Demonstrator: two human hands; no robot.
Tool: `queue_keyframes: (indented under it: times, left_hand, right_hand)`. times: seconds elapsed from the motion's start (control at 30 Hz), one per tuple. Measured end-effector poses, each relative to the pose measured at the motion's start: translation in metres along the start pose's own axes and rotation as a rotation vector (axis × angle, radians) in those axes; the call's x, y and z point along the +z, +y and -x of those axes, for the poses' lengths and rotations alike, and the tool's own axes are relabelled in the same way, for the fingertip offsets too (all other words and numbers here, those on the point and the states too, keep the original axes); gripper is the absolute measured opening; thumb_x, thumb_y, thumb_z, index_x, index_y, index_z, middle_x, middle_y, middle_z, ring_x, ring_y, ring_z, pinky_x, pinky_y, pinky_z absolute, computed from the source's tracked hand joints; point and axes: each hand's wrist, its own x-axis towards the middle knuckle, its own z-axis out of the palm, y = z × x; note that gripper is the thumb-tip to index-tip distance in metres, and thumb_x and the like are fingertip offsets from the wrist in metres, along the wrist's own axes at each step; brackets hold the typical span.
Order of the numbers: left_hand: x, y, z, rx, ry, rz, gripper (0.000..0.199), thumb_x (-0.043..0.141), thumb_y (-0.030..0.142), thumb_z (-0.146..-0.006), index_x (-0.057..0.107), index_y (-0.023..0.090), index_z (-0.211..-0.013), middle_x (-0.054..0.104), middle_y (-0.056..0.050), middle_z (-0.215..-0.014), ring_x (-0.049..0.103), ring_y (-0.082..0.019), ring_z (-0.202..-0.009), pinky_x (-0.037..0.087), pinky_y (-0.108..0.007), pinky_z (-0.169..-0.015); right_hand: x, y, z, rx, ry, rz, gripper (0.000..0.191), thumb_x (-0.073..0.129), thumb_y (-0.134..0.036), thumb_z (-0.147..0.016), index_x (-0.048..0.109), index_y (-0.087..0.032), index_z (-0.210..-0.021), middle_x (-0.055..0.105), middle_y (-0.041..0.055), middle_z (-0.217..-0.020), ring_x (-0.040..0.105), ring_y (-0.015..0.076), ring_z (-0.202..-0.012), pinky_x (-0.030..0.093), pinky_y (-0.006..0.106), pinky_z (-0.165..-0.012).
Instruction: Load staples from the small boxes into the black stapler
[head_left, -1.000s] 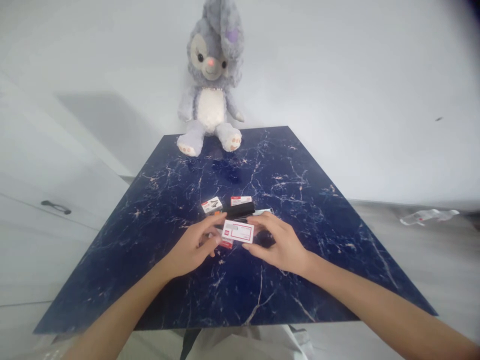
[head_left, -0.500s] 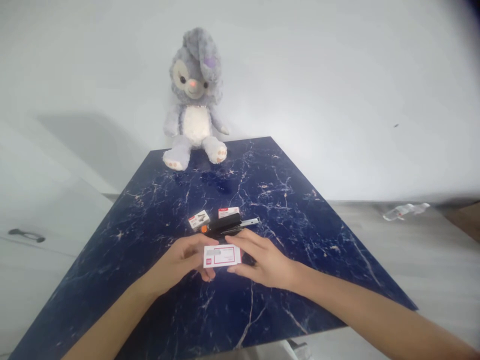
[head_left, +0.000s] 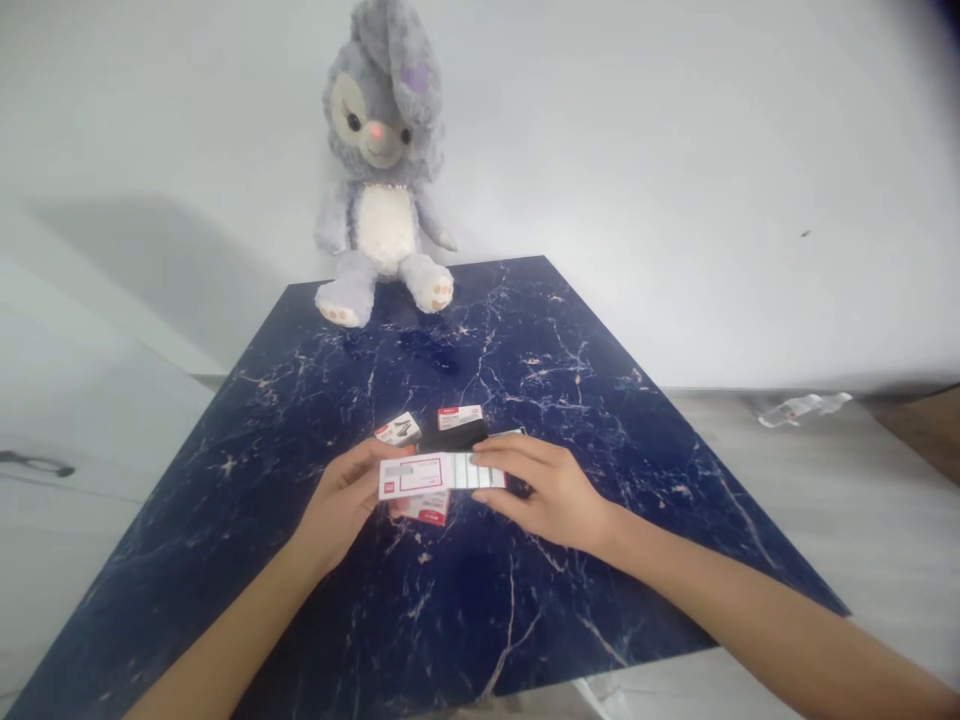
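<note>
My left hand is closed on the white outer sleeve of a small staple box with a red-framed label. My right hand pinches the far right end of its inner tray, which sticks out of the sleeve and shows silvery rows of staples. Just behind the box lies a black stapler, partly hidden by the box and my right hand. Below the sleeve, another red-and-white box shows in part, beside my left fingers.
Two more small boxes, one with a stapler picture and one red-topped, lie behind the stapler. A grey plush rabbit sits at the back of the dark blue marbled table. A clear plastic item is on the floor.
My right hand has moved right, drawing the tray out of the sleeve and exposing the staples. The sleeve has shifted left and up in view; the box below it now shows.
</note>
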Motion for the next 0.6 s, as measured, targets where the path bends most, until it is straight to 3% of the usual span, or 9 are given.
queue_keyframes:
  times: [0.1,0.23,0.43,0.53,0.6]
  left_hand:
    - [0.001,0.001,0.0,0.001,-0.058,0.039,0.019,0.071,0.033,-0.088,0.075,0.017,-0.098,0.075,-0.008,-0.092,0.069,-0.019,-0.071,0.055,-0.028,-0.058]
    - [0.005,-0.001,0.002,-0.016,-0.185,0.023,0.027,0.064,0.038,-0.094,0.073,0.015,-0.106,0.075,-0.01,-0.083,0.071,-0.022,-0.071,0.058,-0.032,-0.063]
    - [0.011,-0.009,0.007,-0.041,-0.204,-0.101,0.029,0.061,0.036,-0.098,0.068,0.016,-0.118,0.076,-0.01,-0.093,0.074,-0.022,-0.08,0.061,-0.034,-0.074]
    - [0.012,-0.014,0.008,-0.033,-0.186,-0.087,0.029,0.061,0.035,-0.098,0.068,0.017,-0.119,0.076,-0.01,-0.097,0.074,-0.023,-0.083,0.061,-0.036,-0.076]
    - [0.011,-0.016,0.008,-0.028,-0.158,-0.076,0.029,0.061,0.035,-0.098,0.067,0.017,-0.119,0.076,-0.01,-0.1,0.074,-0.023,-0.083,0.061,-0.037,-0.078]
  right_hand:
    - [0.0,0.002,0.0,0.014,-0.018,0.016,0.034,0.069,-0.029,-0.093,0.065,-0.025,-0.126,0.07,0.0093,-0.122,0.068,0.023,-0.111,0.06,0.04,-0.095]
    - [0.001,0.001,0.002,-0.016,-0.059,0.011,0.04,0.069,-0.031,-0.093,0.061,-0.023,-0.132,0.072,0.0095,-0.119,0.069,0.0234,-0.11,0.059,0.04,-0.096]
    - [0.003,-0.008,0.003,0.02,-0.061,-0.073,0.049,0.074,-0.033,-0.09,0.058,-0.023,-0.136,0.072,0.01,-0.121,0.071,0.0232,-0.109,0.059,0.04,-0.098]
    - [0.002,-0.013,0.001,0.12,-0.04,-0.245,0.05,0.078,-0.032,-0.086,0.06,-0.023,-0.131,0.065,0.0119,-0.135,0.068,0.0247,-0.117,0.059,0.04,-0.099]
    - [0.002,-0.015,-0.001,0.279,0.002,-0.41,0.042,0.076,-0.031,-0.087,0.061,-0.022,-0.125,0.066,0.0123,-0.131,0.072,0.0224,-0.108,0.063,0.037,-0.09]
